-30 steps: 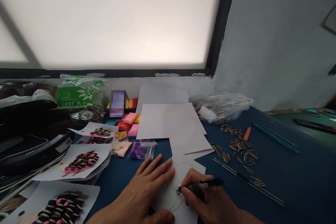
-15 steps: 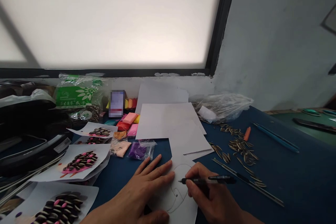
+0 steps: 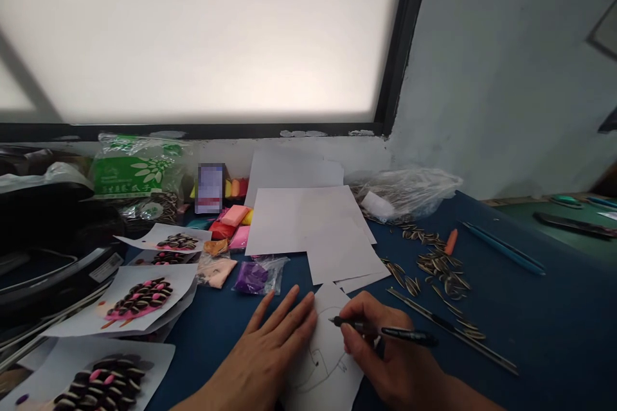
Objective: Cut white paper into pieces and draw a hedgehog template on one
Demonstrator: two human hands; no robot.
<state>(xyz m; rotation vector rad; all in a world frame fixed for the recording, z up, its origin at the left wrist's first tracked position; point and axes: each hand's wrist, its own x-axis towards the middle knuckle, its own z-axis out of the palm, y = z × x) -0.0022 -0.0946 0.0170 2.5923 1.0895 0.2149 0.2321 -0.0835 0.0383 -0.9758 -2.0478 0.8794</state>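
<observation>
My right hand (image 3: 385,347) grips a black pen (image 3: 359,326), its tip at the paper's surface near the top of a drawn outline. Under both hands lies a white sheet of paper (image 3: 315,392) carrying a thin curved outline and a few small marks inside it. My left hand (image 3: 270,347) rests flat with fingers spread along the sheet's left side, holding nothing. Part of the drawing is covered by my hands.
White sheets (image 3: 299,221) overlap ahead. Sunflower seeds (image 3: 441,270), an orange stick (image 3: 451,242), a metal tool (image 3: 453,331) and blue tweezers (image 3: 504,248) lie rightward. Seed-decorated cards (image 3: 178,327), clay packets (image 3: 253,277) and a seed bag (image 3: 137,173) sit leftward.
The sheet under my hands has shifted and turned slightly, and more small marks show inside the outline. The pen tip is slightly higher in view. My left hand's thumb is now out of sight.
</observation>
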